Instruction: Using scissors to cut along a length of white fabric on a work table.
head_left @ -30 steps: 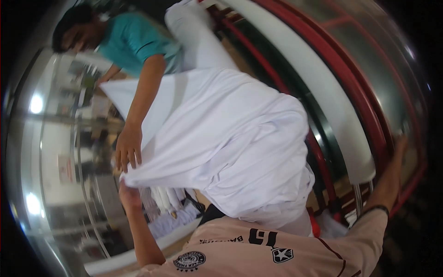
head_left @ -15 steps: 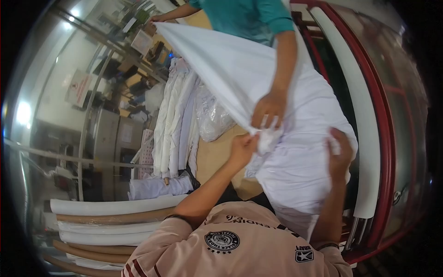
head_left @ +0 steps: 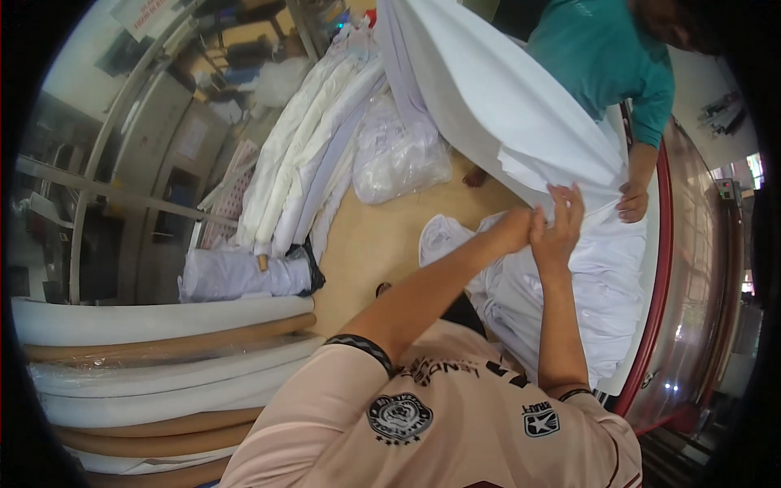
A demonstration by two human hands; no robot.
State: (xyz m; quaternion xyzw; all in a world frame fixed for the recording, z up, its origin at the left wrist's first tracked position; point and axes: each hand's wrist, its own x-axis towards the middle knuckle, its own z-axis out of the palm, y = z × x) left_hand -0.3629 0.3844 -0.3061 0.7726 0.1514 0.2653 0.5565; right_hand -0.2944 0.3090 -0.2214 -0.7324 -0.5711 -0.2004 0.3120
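White fabric sheet (head_left: 521, 122), upper centre-right: soft, light, likely slippery; best gripped at folded edge | left hand (head_left: 514, 228) closed on edge | right hand (head_left: 560, 228) fingers pinching it | co-worker's hand (head_left: 631, 202) grips beside.

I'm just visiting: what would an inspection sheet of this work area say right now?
Surface: tan floor, partly bare.
Job's things: large white sheet, held up and bunched; more white cloth heaped below.
Clutter: white fabric rolls, a clear plastic bag, brown cardboard tubes.
Hands: left hand and right hand pinch the sheet's edge; a co-worker's hand grips it alongside.
Cables: nothing seen.
Surroundings: red-framed machine, metal shelving.
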